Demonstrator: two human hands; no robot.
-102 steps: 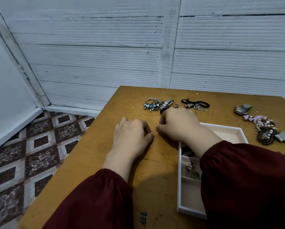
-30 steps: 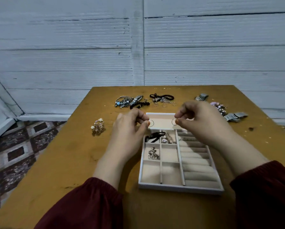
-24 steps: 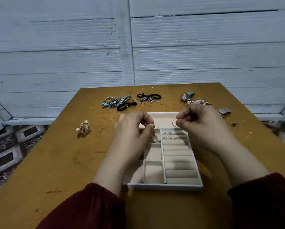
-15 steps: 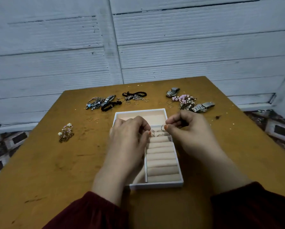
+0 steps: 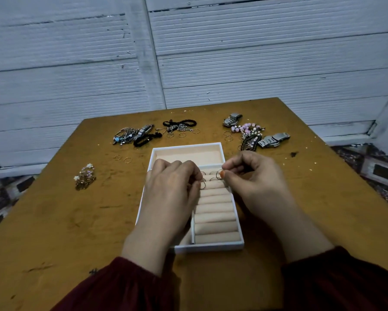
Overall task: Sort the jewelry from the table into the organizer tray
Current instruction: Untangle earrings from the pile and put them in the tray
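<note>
A white organizer tray with peach lining lies in the middle of the wooden table. Its right side holds padded ring rolls. My left hand rests over the tray's left compartments and pinches a thin ring at the upper rolls. My right hand pinches another thin ring at the top roll. Two small rings sit in the top slot between my hands. The tray's left compartments are hidden under my left hand.
Loose jewelry lies along the far edge: a bracelet pile, black bands with chains, a watch, pink beads, a metal watch strap. A flower piece and two rings lie left.
Both hands came from the table's left side with a ring each and lowered them onto the tray's upper ring rolls. The view swung right and tilted down.
</note>
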